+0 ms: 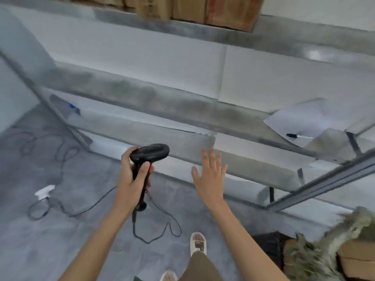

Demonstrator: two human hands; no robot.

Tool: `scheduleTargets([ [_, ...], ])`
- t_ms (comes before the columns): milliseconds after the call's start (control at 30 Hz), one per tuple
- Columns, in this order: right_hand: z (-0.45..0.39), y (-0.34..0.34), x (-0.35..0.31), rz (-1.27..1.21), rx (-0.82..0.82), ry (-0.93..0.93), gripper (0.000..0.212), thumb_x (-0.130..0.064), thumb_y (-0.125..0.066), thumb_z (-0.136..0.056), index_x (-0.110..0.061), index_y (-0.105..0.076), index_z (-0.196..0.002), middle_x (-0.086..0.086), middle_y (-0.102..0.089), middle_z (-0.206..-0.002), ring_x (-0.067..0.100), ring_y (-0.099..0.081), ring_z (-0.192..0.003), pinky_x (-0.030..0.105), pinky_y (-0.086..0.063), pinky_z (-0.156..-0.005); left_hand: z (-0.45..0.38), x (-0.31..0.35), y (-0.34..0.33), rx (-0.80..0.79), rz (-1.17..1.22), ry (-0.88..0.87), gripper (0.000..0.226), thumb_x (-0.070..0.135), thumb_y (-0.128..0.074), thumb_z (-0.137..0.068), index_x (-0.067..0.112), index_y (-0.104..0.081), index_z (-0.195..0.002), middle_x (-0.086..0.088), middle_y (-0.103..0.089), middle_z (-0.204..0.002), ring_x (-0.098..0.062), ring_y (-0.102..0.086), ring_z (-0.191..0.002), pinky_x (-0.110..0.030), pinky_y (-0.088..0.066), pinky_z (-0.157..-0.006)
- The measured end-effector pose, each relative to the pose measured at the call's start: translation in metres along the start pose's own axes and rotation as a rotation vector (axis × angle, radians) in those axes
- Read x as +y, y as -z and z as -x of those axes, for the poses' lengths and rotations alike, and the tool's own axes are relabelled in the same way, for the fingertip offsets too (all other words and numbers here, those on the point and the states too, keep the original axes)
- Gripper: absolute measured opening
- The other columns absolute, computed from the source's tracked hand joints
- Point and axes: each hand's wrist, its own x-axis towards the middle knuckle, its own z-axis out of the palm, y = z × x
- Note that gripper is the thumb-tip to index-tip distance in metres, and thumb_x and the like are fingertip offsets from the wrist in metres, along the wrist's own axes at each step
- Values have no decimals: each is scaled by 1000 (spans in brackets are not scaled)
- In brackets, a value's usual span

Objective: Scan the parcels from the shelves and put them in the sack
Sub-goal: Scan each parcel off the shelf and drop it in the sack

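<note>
Your left hand (135, 175) grips the scanner (149, 154), your right hand (210, 171) is spread and empty — nearer the sack (316, 252) at lower right. The parcels (205, 9) sit far above, on the top shelf (203, 31).

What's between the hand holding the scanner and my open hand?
Nothing. In the head view, only bare grey floor and shelf edge separate the left hand gripping the scanner from the open right hand.

Left hand (133, 175): grips black scanner (149, 154) by its handle, head tilted right.
Right hand (210, 172): fingers spread, holding nothing, before grey shelves (162, 100).
Cable (156, 226): loops across floor.
Sack (316, 252): lower right, holds cardboard parcels (357, 254).
</note>
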Motion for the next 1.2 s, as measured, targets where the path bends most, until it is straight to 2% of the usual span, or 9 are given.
scheduleTargets([
  [67, -1, -17, -41, -5, -55, 83, 68, -37, -42, -105, -26, -5, -160, 1, 3, -169, 29, 6, -155, 51, 5, -122, 7, 3, 42, 91, -2, -16, 34, 33, -54, -100, 53, -42, -125, -2, -66, -83, -25, -53, -55, -32, -48, -49],
  [167, -3, -41, -95, -9, -110, 214, 68, -37, -42, -105, -27, -3, -160, 0, 5, -169, 28, 7, -155, 51, 4, -122, 17, 5, 97, 241, -26, -25, 34, 27, -52, -102, 39, -40, -131, -5, -66, -82, -24, -53, -52, -30, -49, -47],
  [267, -11, -63, -142, -10, -175, 314, 69, -36, -42, -105, -27, -2, -160, -1, 7, -168, 26, 10, -155, 51, 5, -122, 20, 5, 141, 364, -64, -36, 40, 17, -48, -104, 49, -40, -126, -5, -65, -84, -20, -54, -52, -30, -49, -47],
  [400, -31, -91, -191, -22, -238, 417, 69, -35, -42, -105, -28, -1, -160, -1, 10, -168, 27, 13, -154, 50, 7, -122, 5, 1, 184, 486, -91, -46, 43, 20, -49, -104, 59, -41, -121, -2, -66, -85, -22, -56, -55, -29, -50, -48],
  [633, -109, -128, -261, -56, -301, 486, 69, -36, -41, -106, -30, 2, -160, -2, 12, -168, 26, 16, -154, 50, 10, -121, -88, -10, 226, 506, -118, -65, 37, 28, -52, -104, 50, -38, -130, -3, -66, -88, -24, -57, -59, -33, -49, -52],
  [800, -175, -137, -300, -63, -324, 516, 69, -39, -38, -106, -30, 4, -160, -4, 17, -167, 25, 20, -153, 51, 11, -121, -170, 0, 247, 492, -96, -60, 44, 51, -59, -89, 53, -41, -129, -6, -67, -89, -28, -58, -61, -39, -50, -54],
  [933, -226, -142, -335, -80, -306, 541, 69, -40, -38, -106, -30, 3, -160, -4, 16, -167, 25, 19, -153, 50, 10, -122, -227, 10, 265, 506, -86, -114, 38, 43, -56, -93, 54, -41, -126, -6, -66, -86, -26, -57, -60, -35, -51, -52],
  [1067, -254, -137, -370, -101, -265, 584, 69, -40, -39, -106, -29, 3, -160, -4, 16, -167, 25, 21, -153, 47, 14, -120, -268, 22, 282, 500, -53, -155, 41, 50, -58, -90, 52, -41, -127, -5, -68, -86, -27, -57, -58, -31, -51, -51],
  [1200, -277, -128, -401, -149, -212, 633, 70, -39, -41, -105, -35, 6, -158, -9, 20, -165, 19, 26, -151, 44, 18, -118, -314, 32, 300, 477, -4, -233, 38, 35, -55, -102, 40, -36, -135, -2, -68, -86, -25, -57, -58, -30, -50, -49],
])
